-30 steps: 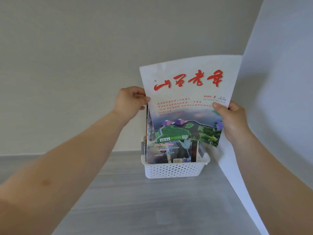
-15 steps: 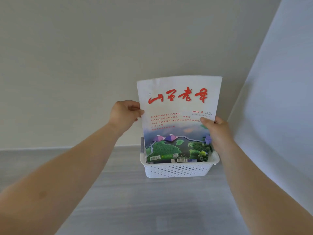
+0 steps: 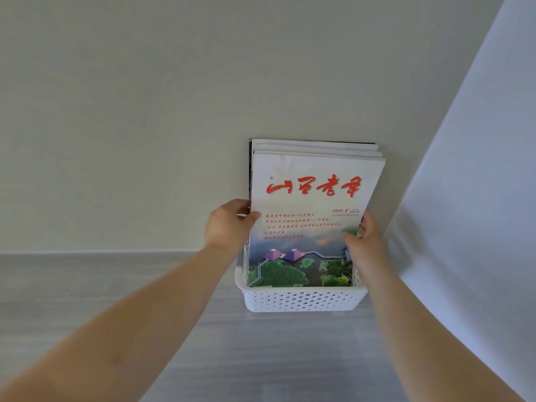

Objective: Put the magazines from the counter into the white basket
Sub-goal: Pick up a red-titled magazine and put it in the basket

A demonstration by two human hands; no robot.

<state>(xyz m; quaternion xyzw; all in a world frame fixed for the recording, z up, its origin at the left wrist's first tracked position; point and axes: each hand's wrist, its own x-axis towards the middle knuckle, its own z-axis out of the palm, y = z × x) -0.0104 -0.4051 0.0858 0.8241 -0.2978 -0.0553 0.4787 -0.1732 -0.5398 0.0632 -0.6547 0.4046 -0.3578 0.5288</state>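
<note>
Where the grey counter (image 3: pixel 116 285) meets the pale wall (image 3: pixel 145 111), the head view shows a white basket (image 3: pixel 301 300) with a perforated front standing at about four o'clock from the centre of the frame. Several magazines (image 3: pixel 316 146) stand upright in it, packed one behind another, their top edges stepped toward twelve o'clock and leaning back against the wall. Frontmost is a magazine with red title characters (image 3: pixel 313 187) on a white upper half and a landscape picture below; its lower edge is hidden behind the basket's front wall.

At nine o'clock from that cover, the left hand (image 3: pixel 229 224) grips the left edge of the stack, thumb on the front of the cover and fingers curled round behind. At three o'clock, the right hand (image 3: pixel 362 236) holds the right edge, its thumb pressed on the cover and the other fingers bent along the side; how many magazines each hand takes in cannot be told. Both forearms reach in from the bottom corners, at seven and five o'clock. A white panel (image 3: pixel 478 169) rises at two o'clock, just beside the basket's right end.
</note>
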